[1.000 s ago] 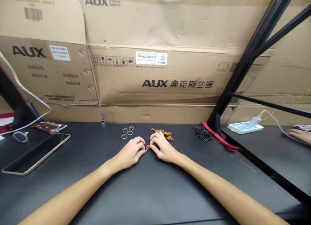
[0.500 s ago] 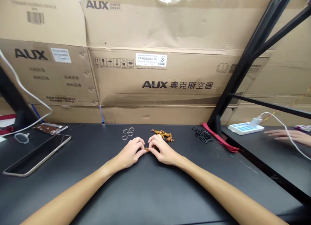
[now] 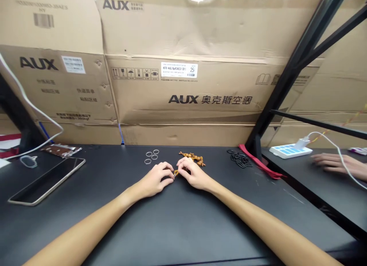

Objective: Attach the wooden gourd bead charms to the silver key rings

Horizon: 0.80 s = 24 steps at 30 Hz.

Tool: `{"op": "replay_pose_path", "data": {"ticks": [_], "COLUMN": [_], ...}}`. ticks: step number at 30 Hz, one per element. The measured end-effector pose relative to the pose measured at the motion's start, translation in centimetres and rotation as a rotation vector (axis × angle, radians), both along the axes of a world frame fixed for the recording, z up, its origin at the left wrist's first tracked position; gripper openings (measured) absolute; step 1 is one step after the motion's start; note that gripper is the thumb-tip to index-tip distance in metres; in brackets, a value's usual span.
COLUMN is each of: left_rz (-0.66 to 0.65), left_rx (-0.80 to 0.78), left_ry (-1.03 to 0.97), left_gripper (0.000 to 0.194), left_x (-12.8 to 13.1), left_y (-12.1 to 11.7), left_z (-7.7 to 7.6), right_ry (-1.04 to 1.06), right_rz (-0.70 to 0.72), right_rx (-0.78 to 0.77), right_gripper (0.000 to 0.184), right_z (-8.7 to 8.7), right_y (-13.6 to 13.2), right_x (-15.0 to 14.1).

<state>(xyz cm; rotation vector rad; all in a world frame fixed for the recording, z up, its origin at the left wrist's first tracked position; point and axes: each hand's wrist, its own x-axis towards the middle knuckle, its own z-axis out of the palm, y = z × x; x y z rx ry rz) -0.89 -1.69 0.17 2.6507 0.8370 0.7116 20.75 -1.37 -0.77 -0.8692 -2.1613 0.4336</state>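
Observation:
My left hand (image 3: 157,178) is closed in a pinch on a small silvery metal ring (image 3: 174,175), mostly covered by the fingertips. Opposite it, my right hand (image 3: 195,175) pinches a yellow-brown cord loop (image 3: 176,172), which meets the ring between the two hands. Whatever hangs from the loop is hidden behind the right fingers. Just beyond that hand lies a small pile of brown beaded cord pendants (image 3: 197,159). Several loose metal rings (image 3: 147,161) lie flat on the black table (image 3: 177,227), past my left hand.
Several black rings (image 3: 241,159) lie to the right, beside a red strap (image 3: 262,164). A phone (image 3: 47,181) and a brown packet (image 3: 61,150) are at the left. Cardboard boxes (image 3: 183,40) stand behind. Beyond a black frame post (image 3: 275,93) are a power strip (image 3: 289,150) and another person's hand (image 3: 338,163).
My fingertips have parted slightly and my right hand has moved a little up and right. The silvery ring's edge and more of the cord loop now show between my hands.

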Motion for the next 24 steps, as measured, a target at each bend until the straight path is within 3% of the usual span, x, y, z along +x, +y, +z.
{"op": "replay_pose_path", "data": {"ticks": [10,24], "left_rz": [-0.015,0.073], "left_rx": [0.096,0.261], "left_ry": [-0.073,0.099], "left_gripper": [0.019,0.033], "left_x": [0.3,0.4], "left_y": [-0.2,-0.4], "left_z": [0.1,0.3], "right_ry": [-0.001,-0.03], "right_rz": [0.008,0.072], "right_rx": [0.005,-0.075], "right_gripper": [0.022,0.022], "right_z": [0.1,0.9], "right_y": [-0.1,-1.0], "right_x": [0.0,-0.3]}}
